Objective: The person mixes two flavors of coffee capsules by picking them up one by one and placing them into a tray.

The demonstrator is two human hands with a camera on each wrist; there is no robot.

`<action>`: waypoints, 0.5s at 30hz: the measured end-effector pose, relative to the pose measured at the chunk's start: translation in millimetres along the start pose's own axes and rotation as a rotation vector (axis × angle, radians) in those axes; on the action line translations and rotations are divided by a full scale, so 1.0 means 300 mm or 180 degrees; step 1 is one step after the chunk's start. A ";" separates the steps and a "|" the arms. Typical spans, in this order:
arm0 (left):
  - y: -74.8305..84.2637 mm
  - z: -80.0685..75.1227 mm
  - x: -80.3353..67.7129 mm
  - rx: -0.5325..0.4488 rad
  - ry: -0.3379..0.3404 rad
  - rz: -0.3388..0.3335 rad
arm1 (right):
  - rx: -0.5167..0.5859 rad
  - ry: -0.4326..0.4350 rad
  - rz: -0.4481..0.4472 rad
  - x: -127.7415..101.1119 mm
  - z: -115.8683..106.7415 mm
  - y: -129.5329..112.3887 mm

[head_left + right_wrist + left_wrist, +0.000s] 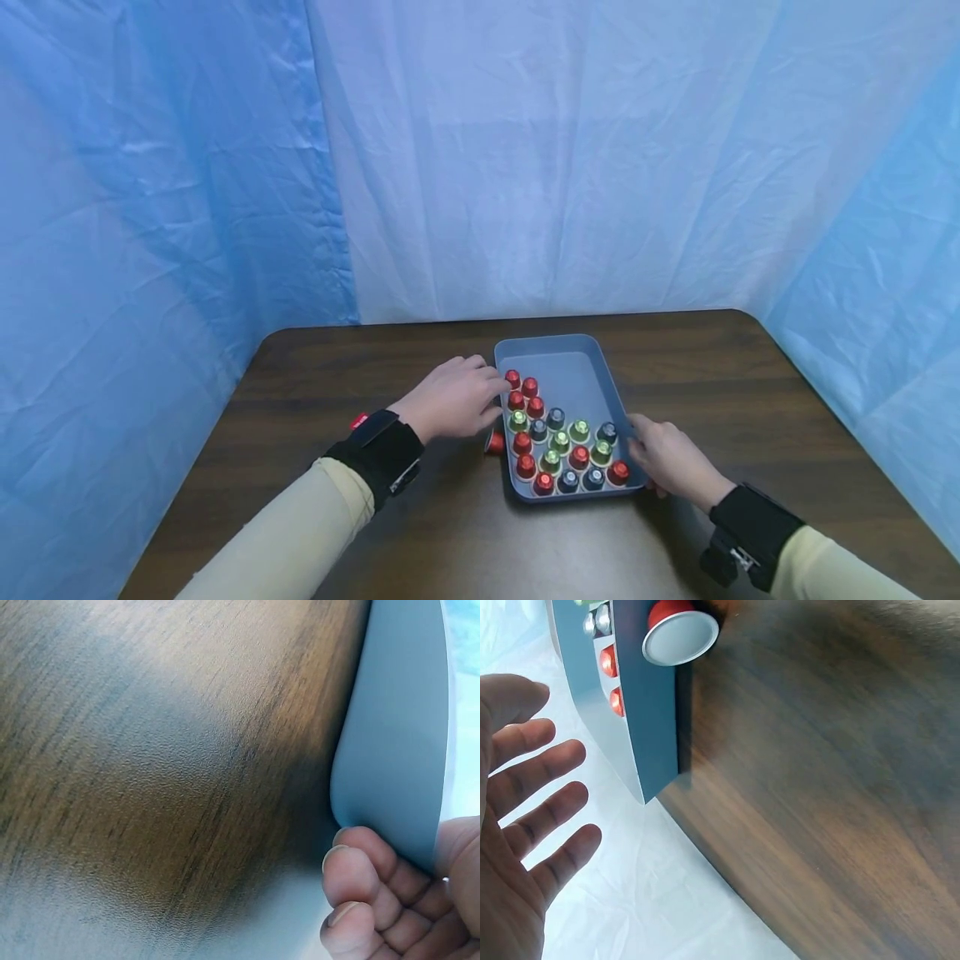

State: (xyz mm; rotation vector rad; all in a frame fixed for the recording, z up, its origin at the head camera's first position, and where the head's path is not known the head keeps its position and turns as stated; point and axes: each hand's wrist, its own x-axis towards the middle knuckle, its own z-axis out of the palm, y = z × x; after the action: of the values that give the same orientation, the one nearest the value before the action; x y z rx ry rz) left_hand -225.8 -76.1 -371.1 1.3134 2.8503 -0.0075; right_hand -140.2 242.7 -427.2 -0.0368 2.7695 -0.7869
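Head view: right hand [671,460] grips the tray [577,367] at its right wall, while the left hand [453,400], fingers spread and empty, hovers nearer the stray red capsule [494,442] just left of the tray.

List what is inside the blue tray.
The tray holds red capsules, green capsules and dark capsules, filling its near part; the far end is bare. The left hand covers part of its left rim.
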 end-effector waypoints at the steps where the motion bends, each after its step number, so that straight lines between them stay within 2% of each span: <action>1: 0.001 0.000 -0.004 0.0000 -0.0033 0.0018 | -0.0001 0.0002 0.0004 -0.001 0.000 0.000; 7: 0.010 0.011 -0.020 -0.0033 -0.0180 0.0100 | 0.0004 0.0000 0.0023 -0.003 -0.001 0.001; 15: 0.015 0.041 -0.030 -0.0274 -0.0382 -0.0021 | 0.0035 0.0001 0.0043 -0.004 0.000 -0.001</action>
State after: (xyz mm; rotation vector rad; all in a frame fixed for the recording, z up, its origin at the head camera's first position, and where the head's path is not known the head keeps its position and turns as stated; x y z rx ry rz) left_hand -216.5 -80.0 -383.2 1.2432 2.7227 0.0349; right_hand -139.2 242.5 -426.7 -0.0157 2.7627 -0.7986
